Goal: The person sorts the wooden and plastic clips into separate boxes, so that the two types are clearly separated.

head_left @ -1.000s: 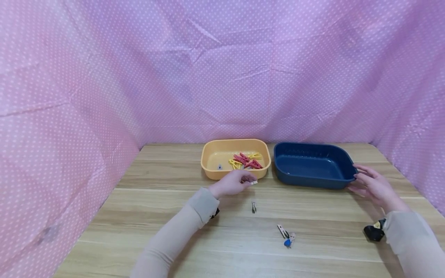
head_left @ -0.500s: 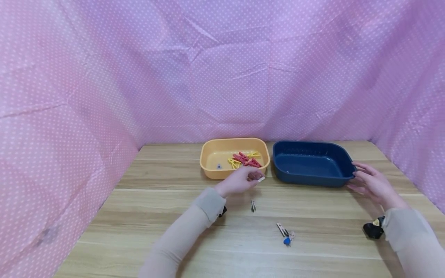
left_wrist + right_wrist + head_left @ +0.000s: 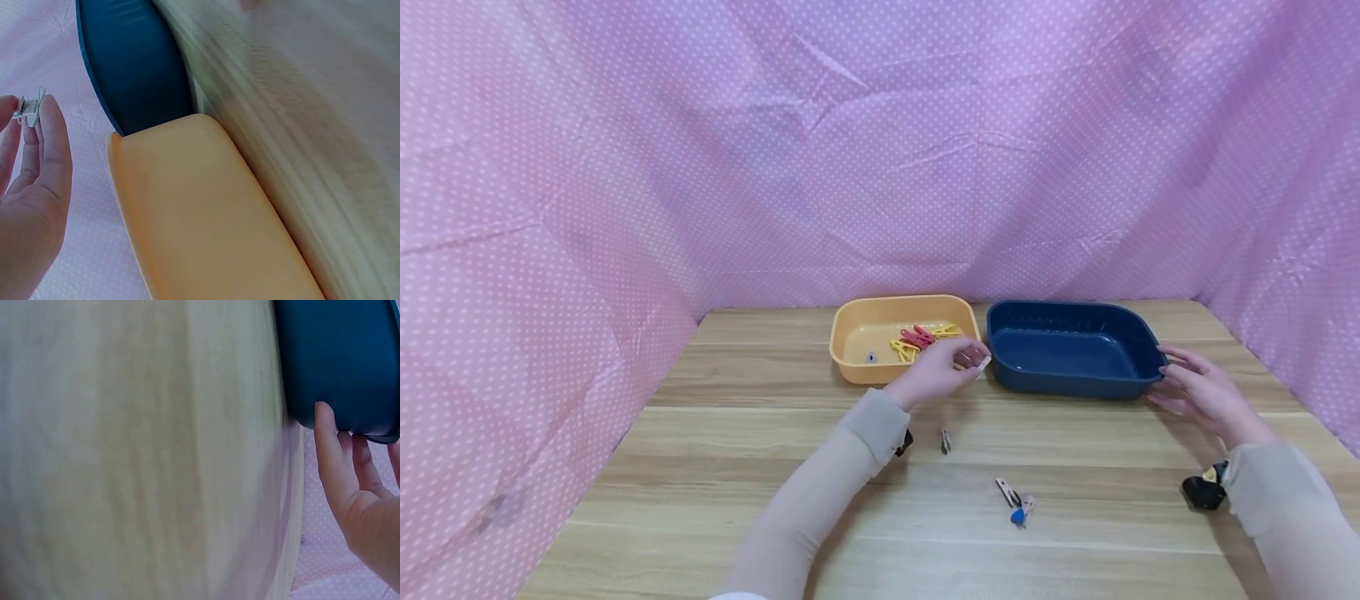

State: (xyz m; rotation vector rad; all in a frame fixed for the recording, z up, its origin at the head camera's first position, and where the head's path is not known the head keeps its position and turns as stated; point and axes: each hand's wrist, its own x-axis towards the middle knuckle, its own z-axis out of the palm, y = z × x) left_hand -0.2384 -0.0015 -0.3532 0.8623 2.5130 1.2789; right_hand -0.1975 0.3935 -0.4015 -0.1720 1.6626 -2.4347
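Note:
My left hand (image 3: pixel 936 368) pinches a small white clothespin (image 3: pixel 29 110) between thumb and fingertips, its metal spring showing in the left wrist view. In the head view this hand is over the front right corner of the yellow basin (image 3: pixel 850 372), close to the left end of the blue basin (image 3: pixel 1067 385). Inside the yellow basin lie red clothespins (image 3: pixel 917 337) and yellow clothespins (image 3: pixel 903 350), partly hidden by the hand. With fingers extended, my right hand (image 3: pixel 1206 398) touches the right end of the blue basin, the thumb low on its wall.
One small clothespin (image 3: pixel 945 441) lies on the wooden table (image 3: pixel 715 475) in front of the yellow basin. Nearer the front are another clothespin (image 3: pixel 1008 492) and one with a blue heart (image 3: pixel 1018 517). A pink dotted cloth (image 3: pixel 880 167) hangs behind the basins.
My left hand has moved right and slightly away from me with the white clothespin, from the yellow basin's front toward the blue basin. The right hand stays at the blue basin's end.

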